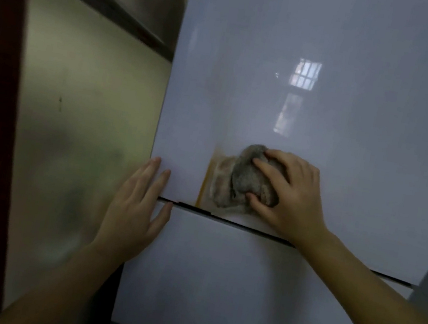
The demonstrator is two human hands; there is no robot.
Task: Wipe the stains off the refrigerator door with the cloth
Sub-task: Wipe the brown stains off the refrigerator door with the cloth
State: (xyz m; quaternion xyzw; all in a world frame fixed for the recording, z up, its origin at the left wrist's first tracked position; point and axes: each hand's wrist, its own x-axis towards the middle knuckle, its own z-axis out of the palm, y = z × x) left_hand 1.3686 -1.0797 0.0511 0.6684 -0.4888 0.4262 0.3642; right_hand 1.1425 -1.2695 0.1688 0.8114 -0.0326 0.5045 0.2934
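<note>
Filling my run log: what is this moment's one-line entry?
right hand: pressing cloth on stain, upper door | left hand: flat on door edge | phase: wiping

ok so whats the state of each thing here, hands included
crumpled grey cloth: pressed against the door, bunched under the right hand
right hand: gripping the cloth
left hand: flat, fingers spread, on the door's left edge
glossy white refrigerator door: shut, yellowish smear beside the cloth
</note>
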